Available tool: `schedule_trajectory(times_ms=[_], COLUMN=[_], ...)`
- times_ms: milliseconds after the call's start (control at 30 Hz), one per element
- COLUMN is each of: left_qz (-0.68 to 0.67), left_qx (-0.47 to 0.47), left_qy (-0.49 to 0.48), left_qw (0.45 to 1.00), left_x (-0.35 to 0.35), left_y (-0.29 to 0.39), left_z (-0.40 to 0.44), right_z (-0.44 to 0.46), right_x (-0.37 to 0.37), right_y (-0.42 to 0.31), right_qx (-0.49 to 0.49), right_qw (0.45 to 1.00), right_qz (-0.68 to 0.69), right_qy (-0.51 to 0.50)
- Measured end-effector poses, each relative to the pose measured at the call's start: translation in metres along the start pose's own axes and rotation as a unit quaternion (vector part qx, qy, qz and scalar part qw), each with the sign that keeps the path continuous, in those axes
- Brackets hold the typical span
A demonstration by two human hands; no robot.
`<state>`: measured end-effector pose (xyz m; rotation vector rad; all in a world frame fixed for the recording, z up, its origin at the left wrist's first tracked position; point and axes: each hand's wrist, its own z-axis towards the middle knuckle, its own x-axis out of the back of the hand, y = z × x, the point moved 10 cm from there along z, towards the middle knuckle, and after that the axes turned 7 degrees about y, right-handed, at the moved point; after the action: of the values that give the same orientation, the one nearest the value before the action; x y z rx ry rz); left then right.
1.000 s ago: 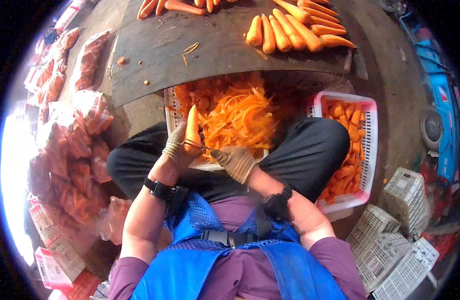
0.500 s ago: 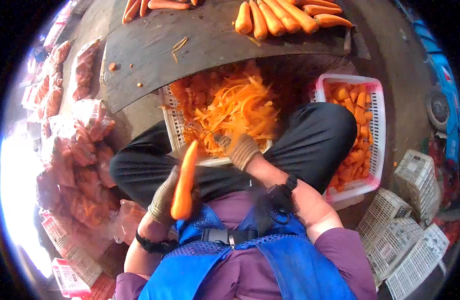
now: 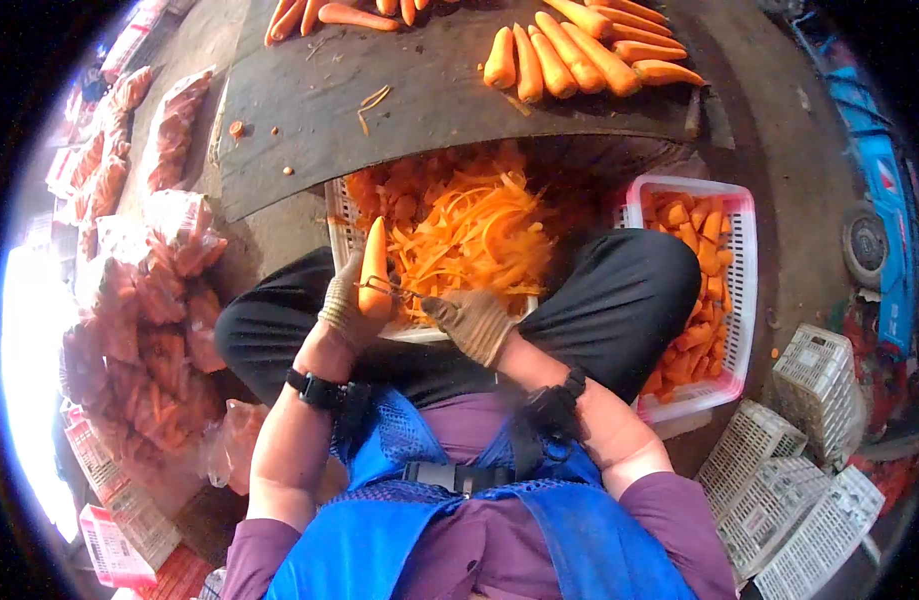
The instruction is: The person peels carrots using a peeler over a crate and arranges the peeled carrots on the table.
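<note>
A carrot [image 3: 376,262] stands nearly upright in my gloved left hand [image 3: 347,300], whose fingers are wrapped round its lower part. My gloved right hand [image 3: 476,322] is closed on a peeler [image 3: 391,288], and the thin tool reaches left across the carrot's lower half. Just beyond both hands, between my legs, a white crate [image 3: 341,215] is heaped with orange carrot peelings [image 3: 469,225]. The peeler's grip is hidden inside my right hand.
Ahead is a dark board [image 3: 419,90] bearing whole carrots [image 3: 569,60]. A pink-rimmed basket [image 3: 747,270] of carrot pieces [image 3: 701,300] stands right of my knee. Bagged carrots [image 3: 154,330] lie left; white crates [image 3: 814,380] stand at lower right.
My left hand has moved forward and inward with the carrot, from beside my waist to the crate's near edge. The peeler now lies across the carrot; my right hand has shifted slightly.
</note>
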<state>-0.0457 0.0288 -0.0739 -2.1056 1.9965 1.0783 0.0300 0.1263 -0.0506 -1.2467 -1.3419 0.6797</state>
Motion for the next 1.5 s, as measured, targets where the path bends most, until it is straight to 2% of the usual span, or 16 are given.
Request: schedule_trajectory(times_ms=[100,200,367,467,500,533,600,833,933,1000,1033,1067,1167,1367,1467,1500], left_qz=[-0.069,-0.071,0.124,0.229,0.241,0.253,0.142,-0.022,0.142,0.353,0.185,0.01,-0.002,-0.027,0.077,0.139], left_qx=[0.004,0.003,0.033,0.042,0.084,0.126,0.104,0.046,-0.049,-0.189,-0.069,0.055,0.015,0.007,-0.017,0.011], left_qy=[0.098,0.115,0.063,0.127,0.132,0.136,0.163,0.038,0.089,-0.005,0.002,0.008,0.093,0.125,0.051,0.101], left_qw=[0.993,0.991,0.99,0.964,0.958,0.95,0.971,0.998,0.985,0.916,0.98,0.998,0.996,0.992,0.996,0.985], left_x=[0.005,-0.011,-0.015,-0.015,-0.015,-0.015,-0.005,0.007,-0.003,-0.006,0.007,0.011,0.011,-0.007,-0.016,-0.008], left_y=[0.0,-0.002,-0.016,-0.02,-0.025,-0.03,-0.033,-0.017,0.006,0.021,0.01,-0.005,0.0,-0.004,-0.004,-0.008], left_z=[0.011,0.006,-0.029,-0.08,-0.096,-0.113,-0.12,-0.051,-0.039,-0.021,-0.011,-0.006,0.003,0.004,-0.012,-0.018], right_z=[0.0,0.0,-0.002,0.006,0.007,0.008,0.011,0.006,0.004,0.004,0.003,0.003,0.002,0.0,-0.001,0.0], right_x=[-0.002,-0.002,0.011,0.01,0.01,0.012,0.017,0.008,0.007,0.003,0.002,0.0,-0.002,0.005,0.009,0.012], right_y=[0.004,0.012,-0.006,0.021,0.039,0.038,0.034,0.01,0.007,0.003,0.001,-0.001,0.003,0.008,-0.001,-0.001], right_qx=[-0.008,-0.005,0.007,-0.082,-0.155,-0.139,-0.098,-0.083,-0.031,0.004,0.01,0.016,-0.012,-0.029,-0.004,-0.014], right_qw=[1.0,0.999,0.998,0.993,0.979,0.984,0.991,0.995,0.999,0.999,1.0,1.0,1.0,0.999,1.0,0.999], right_qz=[-0.012,-0.035,-0.051,-0.085,-0.133,-0.112,-0.076,-0.047,-0.04,-0.033,-0.027,-0.02,-0.017,0.017,-0.021,-0.031], right_qy=[0.004,0.019,0.032,-0.006,-0.028,-0.001,0.051,-0.02,0.003,0.013,0.008,0.003,-0.012,0.023,0.015,0.021])
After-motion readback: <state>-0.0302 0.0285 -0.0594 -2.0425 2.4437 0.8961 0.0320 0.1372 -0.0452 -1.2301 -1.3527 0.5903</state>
